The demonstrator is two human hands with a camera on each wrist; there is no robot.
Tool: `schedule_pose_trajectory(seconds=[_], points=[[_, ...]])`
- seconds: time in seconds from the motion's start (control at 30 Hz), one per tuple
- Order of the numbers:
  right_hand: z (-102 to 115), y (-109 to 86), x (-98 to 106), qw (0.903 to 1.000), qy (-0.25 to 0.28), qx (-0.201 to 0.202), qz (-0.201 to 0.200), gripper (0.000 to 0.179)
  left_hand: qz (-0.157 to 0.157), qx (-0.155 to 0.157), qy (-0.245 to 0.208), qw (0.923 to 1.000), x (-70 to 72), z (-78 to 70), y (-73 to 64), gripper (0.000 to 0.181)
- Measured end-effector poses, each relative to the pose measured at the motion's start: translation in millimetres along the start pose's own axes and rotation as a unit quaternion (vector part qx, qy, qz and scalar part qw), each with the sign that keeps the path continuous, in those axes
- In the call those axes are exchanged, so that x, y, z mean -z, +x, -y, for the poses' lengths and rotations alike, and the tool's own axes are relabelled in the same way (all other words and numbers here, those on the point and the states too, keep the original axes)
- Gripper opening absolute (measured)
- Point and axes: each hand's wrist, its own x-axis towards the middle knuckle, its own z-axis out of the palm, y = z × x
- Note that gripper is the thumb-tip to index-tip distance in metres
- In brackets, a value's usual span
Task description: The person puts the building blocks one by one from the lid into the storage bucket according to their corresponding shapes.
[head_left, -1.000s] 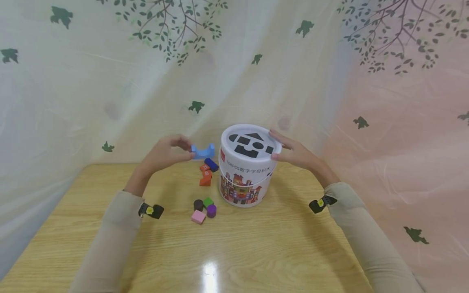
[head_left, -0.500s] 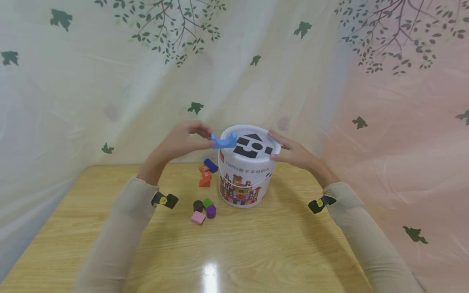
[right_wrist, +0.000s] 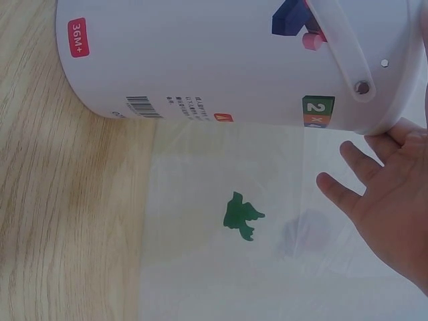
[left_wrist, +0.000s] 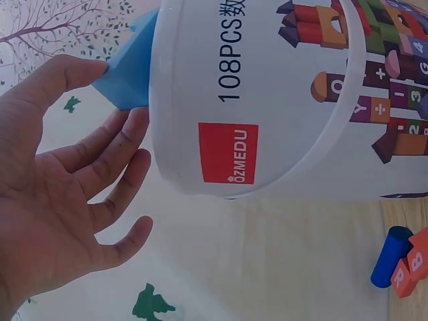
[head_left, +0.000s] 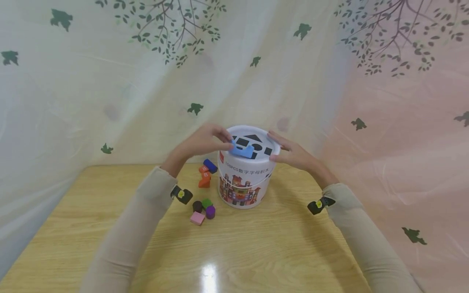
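Observation:
A blue arch block [head_left: 242,150] is tilted over the holed lid [head_left: 239,133] of a white bucket [head_left: 243,191], near its arch-shaped hole. My left hand [head_left: 206,140] pinches the block's left end between thumb and fingers. In the left wrist view the thumb bears on the blue arch block [left_wrist: 127,70], while the other fingers of the left hand [left_wrist: 73,167] spread loosely beside the bucket's rim. My right hand [head_left: 294,153] rests against the lid's right edge with fairly straight fingers. Part of the right hand [right_wrist: 394,187] lies outside the right wrist view.
Left of the bucket lie a dark blue cylinder [head_left: 210,165] and orange lettered blocks [head_left: 204,180]. Nearer are a brown cylinder [head_left: 197,206], a green block [head_left: 207,203], a purple cylinder [head_left: 210,212] and a pink block [head_left: 197,218]. A patterned curtain [head_left: 154,101] hangs behind the wooden table [head_left: 256,252].
My left hand has carried the blue arch block rightward from beside the bucket to over the lid, then lowered it there. The right hand stays at the lid's edge.

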Motion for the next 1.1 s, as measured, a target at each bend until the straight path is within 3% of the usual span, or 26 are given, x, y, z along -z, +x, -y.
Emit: schedule_pose_trajectory(seconds=[0.7, 1.1], points=[[-3.2, 1.5, -1.1, 1.0000, 0.002, -0.001, 0.002, 0.084, 0.011, 0.002, 0.031, 0.9994, -16.9, 0.2, 10.9, 0.035], [-4.4, 1.6, 0.1, 1.0000, 0.002, 0.001, -0.001, 0.084, 0.008, 0.021, 0.061, 0.9979, -18.7, -8.4, 12.9, 0.037]])
